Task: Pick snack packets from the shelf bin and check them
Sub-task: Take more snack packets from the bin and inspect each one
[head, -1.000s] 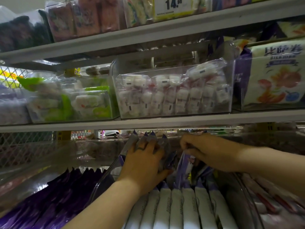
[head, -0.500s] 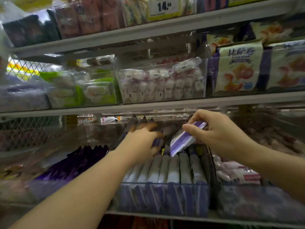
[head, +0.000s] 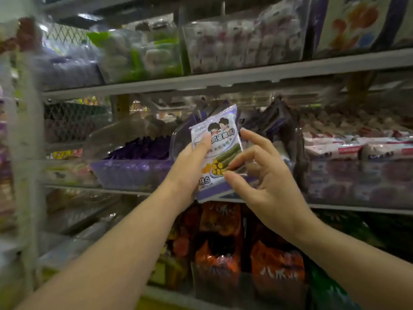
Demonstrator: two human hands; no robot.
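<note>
A purple-and-white snack packet [head: 220, 139] with cartoon figures and green rolls printed on it is held up in front of the middle shelf, its face toward me. My left hand [head: 190, 168] grips its left side, thumb across the front. My right hand [head: 261, 173] pinches the packet's lower right edge with thumb and fingers, its other fingers spread. Behind the packet stands the clear shelf bin [head: 292, 157] it came from, with more dark purple packets [head: 274, 119] standing in it.
A clear bin of purple packets [head: 134, 157] stands to the left, and red-and-white packets [head: 348, 148] lie to the right. The upper shelf [head: 223, 79] carries bins of white and green sweets. Orange bags [head: 219, 240] fill the shelf below.
My right hand lifted one packet out of the bin. My left hand left the bin's packets and took hold of the lifted packet. My view has dropped and pulled back from the shelf.
</note>
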